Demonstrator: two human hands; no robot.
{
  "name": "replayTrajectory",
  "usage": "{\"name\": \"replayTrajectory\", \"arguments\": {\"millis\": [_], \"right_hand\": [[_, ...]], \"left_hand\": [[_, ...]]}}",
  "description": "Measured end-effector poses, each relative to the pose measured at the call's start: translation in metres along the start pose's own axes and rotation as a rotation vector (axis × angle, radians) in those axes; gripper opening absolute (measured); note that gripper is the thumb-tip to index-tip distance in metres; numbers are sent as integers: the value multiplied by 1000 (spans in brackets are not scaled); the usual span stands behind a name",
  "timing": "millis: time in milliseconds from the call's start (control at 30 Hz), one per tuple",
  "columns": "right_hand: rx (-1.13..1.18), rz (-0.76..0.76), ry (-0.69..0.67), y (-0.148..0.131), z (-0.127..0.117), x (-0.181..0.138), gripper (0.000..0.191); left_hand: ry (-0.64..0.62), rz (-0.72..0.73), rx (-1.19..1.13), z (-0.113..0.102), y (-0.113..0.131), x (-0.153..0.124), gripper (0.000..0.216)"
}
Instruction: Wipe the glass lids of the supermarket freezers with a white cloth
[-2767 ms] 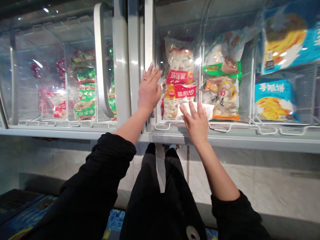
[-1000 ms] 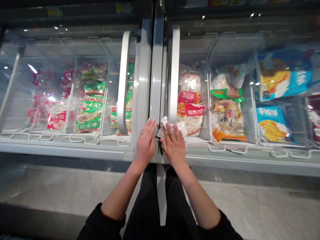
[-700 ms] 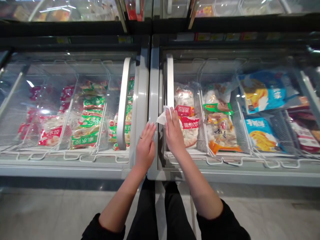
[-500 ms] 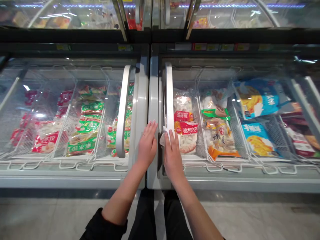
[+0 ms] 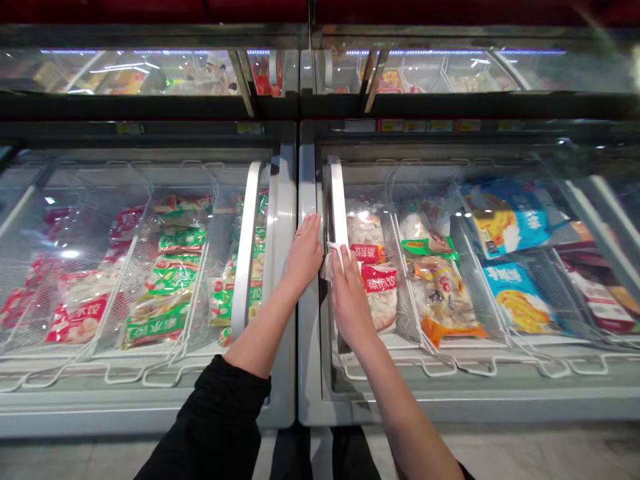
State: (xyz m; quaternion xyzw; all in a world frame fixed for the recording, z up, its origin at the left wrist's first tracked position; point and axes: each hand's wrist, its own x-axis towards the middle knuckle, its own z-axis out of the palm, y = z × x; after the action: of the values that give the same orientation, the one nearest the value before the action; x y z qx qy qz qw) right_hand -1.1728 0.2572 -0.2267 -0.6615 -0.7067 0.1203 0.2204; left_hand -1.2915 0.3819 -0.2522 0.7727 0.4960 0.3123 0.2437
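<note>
Two glass-topped freezer cabinets stand side by side, with wire baskets under the glass. Just right of the right fingers, the nearest basket holds clear bags with red labels. The next basket to the right holds bags with green and orange print, and beyond those lie blue packs. Left of the left fingers, under the other lid, are green-labelled bags, and further left red-and-white bags. The left hand lies palm down on the grey frame between the two lids, its fingers straight and close together, pinching nothing. The right hand is also palm down, its fingers straight and close together. They press a white cloth onto the right lid, against the near part of the right handle. The cloth is mostly covered, and only a crumpled edge shows at the fingertips and just left of them. Its long axis cannot be told; the visible part points away from the person, along the handle. The right handle runs straight on past the fingertips. The left handle stands left of the left hand, apart from it. Past both sets of fingertips are a dark ledge with price tags and a further row of glass cabinets.
</note>
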Motion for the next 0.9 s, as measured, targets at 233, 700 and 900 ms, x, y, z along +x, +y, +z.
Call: {"name": "replayTrajectory", "arguments": {"millis": [233,700,900], "right_hand": [[121,33,-54,17,2,70,80],[151,32,-45,18,2,68,80],[184,60,-54,32,1,136,76]], "left_hand": [[-72,42,332,2,8,-3,60],[-51,32,343,5,8,-4,68],[-64,44,345,3,7,-5,72]]}}
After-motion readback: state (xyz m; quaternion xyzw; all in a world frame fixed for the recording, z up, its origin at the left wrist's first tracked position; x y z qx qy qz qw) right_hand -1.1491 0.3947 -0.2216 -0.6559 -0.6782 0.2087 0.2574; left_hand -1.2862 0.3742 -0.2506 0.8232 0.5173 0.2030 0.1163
